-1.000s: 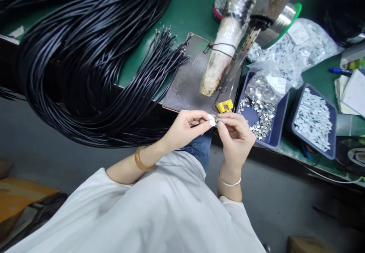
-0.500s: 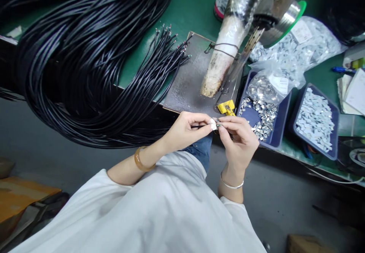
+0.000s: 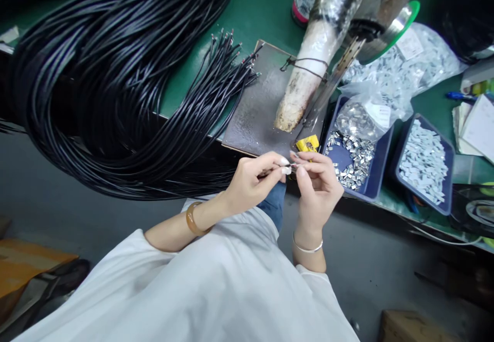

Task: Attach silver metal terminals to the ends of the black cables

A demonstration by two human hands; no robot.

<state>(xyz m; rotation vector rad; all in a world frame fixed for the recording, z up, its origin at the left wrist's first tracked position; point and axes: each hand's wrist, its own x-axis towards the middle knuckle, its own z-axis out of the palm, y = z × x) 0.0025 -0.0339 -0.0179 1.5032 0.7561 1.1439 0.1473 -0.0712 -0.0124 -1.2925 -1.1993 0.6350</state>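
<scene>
My left hand (image 3: 257, 181) pinches a black cable close to its end, in front of the table's edge. Facing it, my right hand (image 3: 318, 185) has thumb and fingertips closed at the cable's tip (image 3: 292, 165), where a thin wire end shows between the two hands. Whether the right fingers also hold a small part is too small to tell. Left of the hands lies a large bundle of black cables (image 3: 127, 100), its stripped ends (image 3: 247, 64) resting on a dark board (image 3: 258, 110). Just beyond my fingertips sits a yellow piece (image 3: 307, 143).
A wrapped tube (image 3: 301, 79) slants down over the board. To the right stand a blue tray (image 3: 380, 177) of small metal pieces and another tray (image 3: 450, 177) of pale pieces. Behind them lie a plastic bag (image 3: 436, 54) of pale parts and a green-rimmed spool (image 3: 397, 33).
My right hand has shifted slightly left and down, and its fingertips have changed their grip. A thin wire end now shows between the hands. The left hand still pinches the cable.
</scene>
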